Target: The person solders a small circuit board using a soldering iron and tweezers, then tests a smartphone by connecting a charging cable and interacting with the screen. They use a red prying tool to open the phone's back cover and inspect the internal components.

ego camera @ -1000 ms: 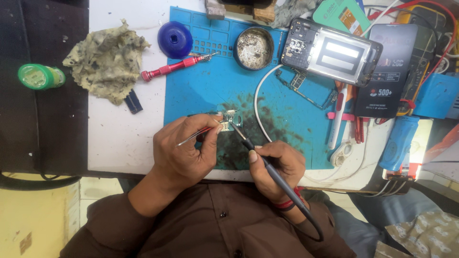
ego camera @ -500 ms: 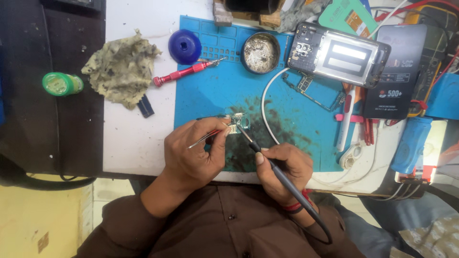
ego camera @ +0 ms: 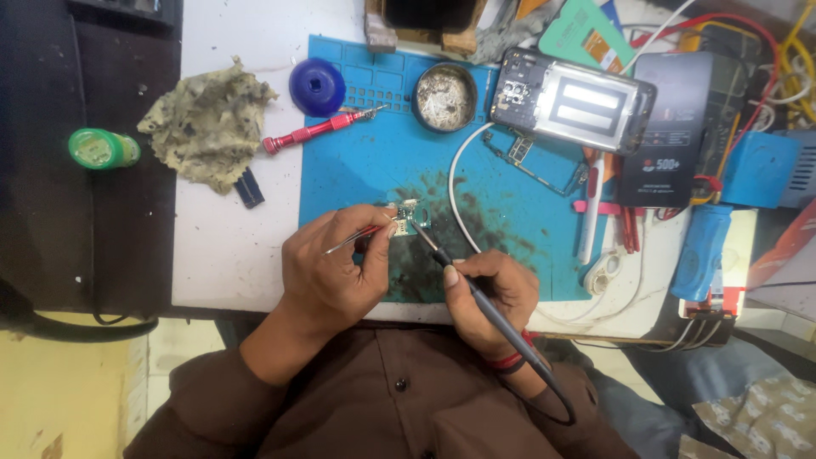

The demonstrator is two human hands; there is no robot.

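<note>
The left hand (ego camera: 336, 276) pinches thin metal tweezers (ego camera: 355, 240) on a small green circuit board (ego camera: 410, 218); the right hand (ego camera: 493, 297) (just beside) grips a dark pen-shaped soldering iron (ego camera: 476, 297), tip touching the board.

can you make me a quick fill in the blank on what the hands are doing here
1. The right hand holds a soldering ____.
2. The left hand grips ____ against the small board.
3. The board lies on a ____ mat.
4. The red screwdriver lies beside the blue ____.

Missing: iron; tweezers; blue; cap
</note>
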